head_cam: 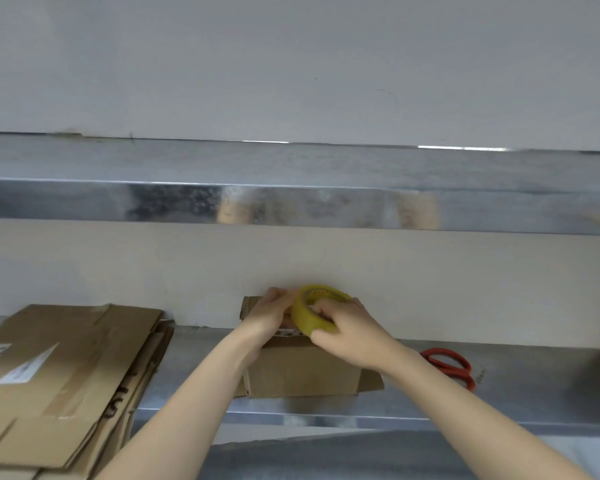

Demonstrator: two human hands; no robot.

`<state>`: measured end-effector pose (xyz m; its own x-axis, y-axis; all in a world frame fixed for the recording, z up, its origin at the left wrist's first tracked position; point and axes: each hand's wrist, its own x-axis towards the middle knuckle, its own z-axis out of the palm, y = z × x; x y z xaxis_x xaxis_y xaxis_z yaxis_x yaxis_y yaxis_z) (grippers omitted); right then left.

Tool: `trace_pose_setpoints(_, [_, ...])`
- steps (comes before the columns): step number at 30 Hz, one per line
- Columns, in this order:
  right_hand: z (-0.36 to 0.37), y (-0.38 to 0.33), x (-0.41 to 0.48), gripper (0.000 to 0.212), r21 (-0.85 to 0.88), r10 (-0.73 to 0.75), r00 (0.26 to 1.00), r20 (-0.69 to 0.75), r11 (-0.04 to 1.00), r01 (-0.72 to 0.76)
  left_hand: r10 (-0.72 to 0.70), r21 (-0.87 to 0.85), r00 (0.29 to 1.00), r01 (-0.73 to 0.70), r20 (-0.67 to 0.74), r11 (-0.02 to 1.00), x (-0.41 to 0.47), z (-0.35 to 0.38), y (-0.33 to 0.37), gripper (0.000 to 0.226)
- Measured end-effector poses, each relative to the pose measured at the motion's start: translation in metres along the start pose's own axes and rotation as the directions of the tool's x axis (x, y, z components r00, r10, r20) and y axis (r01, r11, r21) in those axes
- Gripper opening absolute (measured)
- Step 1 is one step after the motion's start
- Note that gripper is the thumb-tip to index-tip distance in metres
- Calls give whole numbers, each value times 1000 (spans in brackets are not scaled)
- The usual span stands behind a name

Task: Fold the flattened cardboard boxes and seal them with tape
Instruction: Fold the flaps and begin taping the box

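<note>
Cardboard in a flat stack (pixel 59 375) lies nearest, left of the box (pixel 302 372); scissors (pixel 451 367) lie right of the box. The box stands folded, long axis left to right, its inside hidden. On top of the box, the right hand (pixel 347 336) grips the tape roll (pixel 303 318), standing on edge. The left hand (pixel 269 315) touches the roll's left side, fingers curled; whether it pinches the tape end I cannot tell. The tape likely pulls leftward next.

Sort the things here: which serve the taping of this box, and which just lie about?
In use: tape roll, gripped by right hand; folded box, left hand at its top.
Lying about: stack of flattened boxes; red scissors.
</note>
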<state>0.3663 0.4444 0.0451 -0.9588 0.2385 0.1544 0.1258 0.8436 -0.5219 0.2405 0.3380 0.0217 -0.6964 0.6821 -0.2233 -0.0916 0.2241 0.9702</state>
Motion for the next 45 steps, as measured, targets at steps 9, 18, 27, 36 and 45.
trace_pose_setpoints(9, [15, -3, 0, 25, -170, 3, 985, -174, 985, -33, 0, -3, 999, 0, 47, 1000, 1, -1, -2, 30])
trace_pose_setpoints(18, [19, 9, -3, 18, -33, -23, 994, -110, 999, 19, 2, 16, 995, -3, 98, 1000, 3, -7, -3, 31])
trace_pose_setpoints(27, [5, -4, 8, 37, -141, 78, 977, -197, 984, -107, 13, 9, 996, -14, 92, 1000, -2, -1, -1, 30])
trace_pose_setpoints(36, [8, 11, 4, 34, -169, 22, 1000, -16, 985, -24, 10, -7, 995, -10, 98, 1000, -4, 0, 2, 46])
trace_pose_setpoints(45, [8, 16, 3, 24, -117, -2, 998, -61, 993, -6, 37, 32, 990, -41, 135, 999, -6, 2, 4, 28])
